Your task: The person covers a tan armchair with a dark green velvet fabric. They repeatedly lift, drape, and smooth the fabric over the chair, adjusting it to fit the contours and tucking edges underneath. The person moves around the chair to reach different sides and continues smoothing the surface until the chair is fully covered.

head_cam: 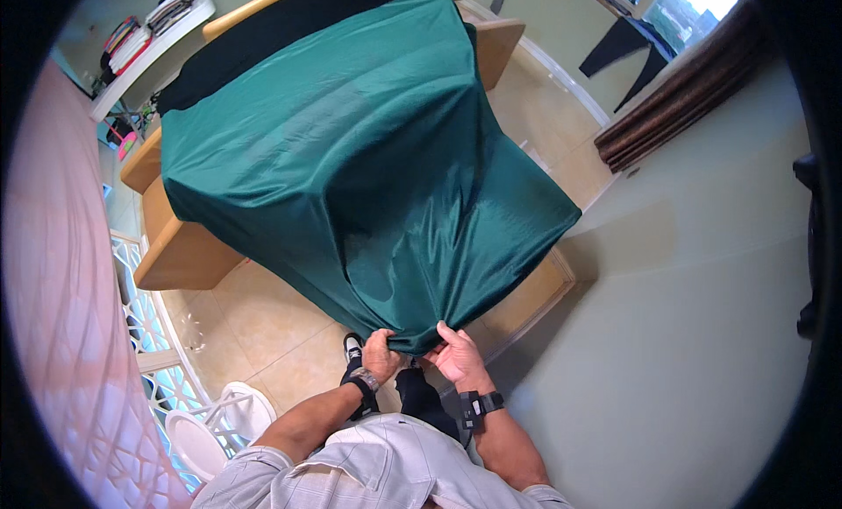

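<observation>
A large, shiny dark-green cloth (395, 141) stretches from a piece of furniture ahead down to my body. My left hand (380, 355) grips its near edge, fingers closed over the gathered fabric. A short way to the right, my right hand (455, 359) pinches the same edge between thumb and fingers. Folds fan out from both grips. Along the far side runs a black band of fabric (283, 42). What the cloth covers is mostly hidden; tan padded parts (191, 252) show at its left.
Pale walls and a brown curtain (677, 88) stand at the right. Dark trousers (615, 52) hang by the window. On the left are a pink curtain (59, 259), a white lattice panel (141, 298) and white round-topped stools (247, 410). Folded clothes (128, 45) lie on a white shelf (158, 52).
</observation>
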### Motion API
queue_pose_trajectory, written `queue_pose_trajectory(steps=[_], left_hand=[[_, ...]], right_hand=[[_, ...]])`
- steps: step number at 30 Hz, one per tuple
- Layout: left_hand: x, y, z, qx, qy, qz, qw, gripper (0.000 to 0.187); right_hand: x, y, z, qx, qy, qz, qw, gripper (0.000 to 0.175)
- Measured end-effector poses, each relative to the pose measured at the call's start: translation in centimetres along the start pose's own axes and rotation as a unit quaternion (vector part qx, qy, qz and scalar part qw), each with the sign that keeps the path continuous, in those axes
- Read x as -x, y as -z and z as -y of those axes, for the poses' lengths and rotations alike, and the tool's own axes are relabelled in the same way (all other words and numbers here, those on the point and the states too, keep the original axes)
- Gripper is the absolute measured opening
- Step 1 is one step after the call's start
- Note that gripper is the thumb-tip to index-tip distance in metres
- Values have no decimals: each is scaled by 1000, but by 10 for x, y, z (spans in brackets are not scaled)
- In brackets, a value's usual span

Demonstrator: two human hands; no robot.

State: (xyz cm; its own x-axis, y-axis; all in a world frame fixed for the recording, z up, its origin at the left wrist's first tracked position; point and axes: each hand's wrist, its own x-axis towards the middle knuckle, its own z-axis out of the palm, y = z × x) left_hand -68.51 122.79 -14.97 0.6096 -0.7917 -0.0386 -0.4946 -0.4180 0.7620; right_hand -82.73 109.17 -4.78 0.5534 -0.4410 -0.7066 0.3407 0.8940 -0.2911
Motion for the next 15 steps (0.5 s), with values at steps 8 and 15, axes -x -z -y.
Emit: queue_pose_trajectory(steps=[8, 15], left_hand=[[8, 107, 25, -4, 30, 7, 1000, 39], [36, 179, 36, -1, -83, -4, 997, 21]], right_hand=[[-1, -39, 2, -23, 48, 18, 998, 24], [-11, -60, -8, 6, 92, -16, 996, 32]])
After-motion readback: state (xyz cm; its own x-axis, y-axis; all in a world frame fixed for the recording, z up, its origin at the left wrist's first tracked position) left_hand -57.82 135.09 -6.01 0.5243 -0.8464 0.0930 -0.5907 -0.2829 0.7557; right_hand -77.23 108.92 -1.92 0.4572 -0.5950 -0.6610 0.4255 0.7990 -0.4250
